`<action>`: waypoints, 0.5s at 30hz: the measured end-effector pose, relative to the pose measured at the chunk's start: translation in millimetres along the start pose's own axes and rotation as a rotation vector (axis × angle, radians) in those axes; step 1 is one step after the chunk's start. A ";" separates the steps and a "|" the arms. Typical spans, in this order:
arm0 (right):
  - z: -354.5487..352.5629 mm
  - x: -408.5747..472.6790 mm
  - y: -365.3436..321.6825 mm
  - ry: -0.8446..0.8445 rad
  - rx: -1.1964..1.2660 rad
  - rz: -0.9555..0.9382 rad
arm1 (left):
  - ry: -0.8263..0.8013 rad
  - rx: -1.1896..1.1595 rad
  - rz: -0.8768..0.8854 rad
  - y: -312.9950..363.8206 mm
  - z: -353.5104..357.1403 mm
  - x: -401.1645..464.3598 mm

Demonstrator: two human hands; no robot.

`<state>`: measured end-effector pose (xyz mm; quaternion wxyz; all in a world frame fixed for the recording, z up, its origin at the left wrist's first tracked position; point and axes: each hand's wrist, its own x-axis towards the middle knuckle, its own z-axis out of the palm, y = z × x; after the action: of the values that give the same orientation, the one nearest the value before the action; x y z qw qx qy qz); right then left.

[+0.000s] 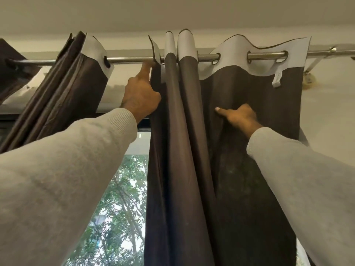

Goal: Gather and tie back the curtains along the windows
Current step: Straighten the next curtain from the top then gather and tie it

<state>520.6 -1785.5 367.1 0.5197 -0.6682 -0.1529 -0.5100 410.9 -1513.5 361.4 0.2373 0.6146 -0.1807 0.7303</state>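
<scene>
Sleeves: pale grey knit, nearest the camera, one [63, 169] rising from the lower left, the other [307, 179] from the lower right, both reaching up toward the rod.
Left curtain [63, 89]: dark brown with a white top band, bunched in tight folds on the rod's left stretch, hanging slanted toward the lower left.
Rod [130, 60]: metal, running across under the ceiling, passing through the curtains' eyelets.
Left hand [141, 95]: raised at the near edge of the right curtain; index finger points up and touches the fabric edge just under the rod, the other fingers curl round that edge.
Window [119, 198]: glass showing between the two curtains, green trees behind it.
Right curtain [240, 169]: dark brown, white top band, partly pleated; two rounded folds hang just right of the left hand, and a flatter panel spreads beyond them on two eyelets.
Right hand [239, 117]: on the flat panel well below the rod; thumb stretched leftward, the fingers bent into the cloth, pinching a fold.
Tag [276, 78]: small white label hanging from the band near the panel's right edge.
Bracket [318, 59]: metal, holding the rod's right end to the wall.
</scene>
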 end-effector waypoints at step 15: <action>62.6 -59.2 -109.6 -0.278 0.012 -0.845 | -0.110 -0.335 -0.127 -26.1 -26.4 4.1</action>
<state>447.1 -1667.7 380.1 0.2443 -0.6061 -0.4839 -0.5821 403.7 -1476.8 360.0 0.3719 0.6155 -0.2731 0.6390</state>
